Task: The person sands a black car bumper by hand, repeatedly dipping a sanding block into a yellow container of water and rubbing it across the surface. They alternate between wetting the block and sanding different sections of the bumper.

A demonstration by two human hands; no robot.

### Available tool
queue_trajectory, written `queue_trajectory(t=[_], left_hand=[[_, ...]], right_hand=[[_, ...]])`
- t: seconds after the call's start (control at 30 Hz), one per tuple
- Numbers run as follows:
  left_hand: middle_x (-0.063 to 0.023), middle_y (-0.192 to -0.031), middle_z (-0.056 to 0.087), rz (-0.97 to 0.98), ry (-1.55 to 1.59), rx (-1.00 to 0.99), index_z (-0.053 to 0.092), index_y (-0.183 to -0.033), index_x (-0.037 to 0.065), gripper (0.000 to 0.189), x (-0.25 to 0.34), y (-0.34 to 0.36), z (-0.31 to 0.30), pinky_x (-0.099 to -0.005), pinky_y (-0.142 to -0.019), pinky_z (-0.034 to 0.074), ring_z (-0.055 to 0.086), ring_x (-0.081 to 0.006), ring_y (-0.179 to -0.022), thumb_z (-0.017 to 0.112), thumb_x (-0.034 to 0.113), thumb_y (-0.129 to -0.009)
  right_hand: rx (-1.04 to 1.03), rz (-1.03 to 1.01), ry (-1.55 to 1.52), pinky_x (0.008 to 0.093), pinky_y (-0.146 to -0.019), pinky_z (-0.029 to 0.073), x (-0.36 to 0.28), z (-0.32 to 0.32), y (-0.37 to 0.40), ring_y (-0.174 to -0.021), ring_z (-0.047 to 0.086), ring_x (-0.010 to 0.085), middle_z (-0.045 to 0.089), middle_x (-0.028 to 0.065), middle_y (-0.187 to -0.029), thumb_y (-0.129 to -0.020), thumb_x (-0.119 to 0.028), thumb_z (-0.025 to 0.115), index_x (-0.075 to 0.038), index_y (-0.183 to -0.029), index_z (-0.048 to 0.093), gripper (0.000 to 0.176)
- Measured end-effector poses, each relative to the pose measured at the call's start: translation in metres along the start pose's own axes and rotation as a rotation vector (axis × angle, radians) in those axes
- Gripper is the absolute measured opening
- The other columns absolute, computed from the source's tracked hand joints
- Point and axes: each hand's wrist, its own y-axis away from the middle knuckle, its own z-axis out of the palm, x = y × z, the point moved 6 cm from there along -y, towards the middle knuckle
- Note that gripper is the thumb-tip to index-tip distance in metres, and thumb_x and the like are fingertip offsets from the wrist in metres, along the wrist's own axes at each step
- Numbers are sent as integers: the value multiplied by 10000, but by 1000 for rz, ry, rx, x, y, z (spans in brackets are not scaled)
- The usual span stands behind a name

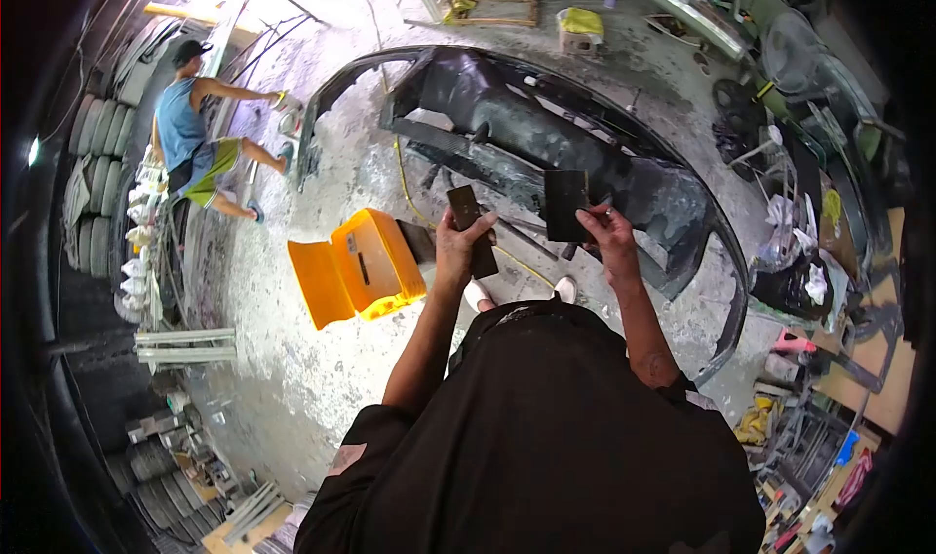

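My left hand [456, 252] is closed around a dark, narrow rectangular block [462, 204] that looks like a sanding block, thumb across its face. In my right hand [612, 234], a dark, nearly square sheet of sandpaper [565, 206] is pinched by its right edge between thumb and fingers. The two pieces are apart, held in front of my body. Beyond them a large black car bumper [526, 125] lies on the floor, its surface scuffed with grey patches. An open yellow plastic box [385, 261] stands to the left of my left hand.
A person in a blue sleeveless top [182, 125] is at the left, one arm stretched toward a small container [290, 120]. A yellow hose [405, 178] runs across the stained concrete floor [283, 398]. Tools and parts crowd the right side; a yellow-topped box [581, 29] stands at the back.
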Motion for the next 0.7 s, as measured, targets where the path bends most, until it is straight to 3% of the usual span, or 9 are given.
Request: queue_trajectory(t=[0.27,0.43,0.57,0.7], left_hand=[[-65,-844,657,38,23,-17,534,-1126,60,371,3,-3,5,-299,-541,540,676,-181,-619,823,155,-913],[-80,-968,682,11,63,-60,533,-1191,73,263,-1,-4,2,-304,-544,545,669,-183,-609,673,231,-1033],[-102,-981,692,11,114,-77,537,-1207,54,286,-4,-8,-1,-321,-540,547,667,-196,-599,595,299,-1072],[-137,-956,695,-108,299,-138,574,-1172,23,375,-7,-9,-4,-342,-533,552,668,-220,-592,537,386,-1087]], right_hand=[[10,-5,-10,243,-603,472,5,-23,-2,-697,550,45,610,-62,-814,-937,-203,792,-95,-985,671,170],[38,-20,-19,242,-607,467,0,-28,-1,-729,549,38,604,-67,-829,-937,-224,792,-100,-993,663,188],[48,-12,-35,243,-607,464,2,-32,-3,-715,539,37,594,-70,-815,-936,-228,795,-106,-973,663,184],[61,-19,-32,240,-602,458,1,-29,-2,-702,527,35,583,-75,-800,-936,-229,798,-120,-945,663,174]])
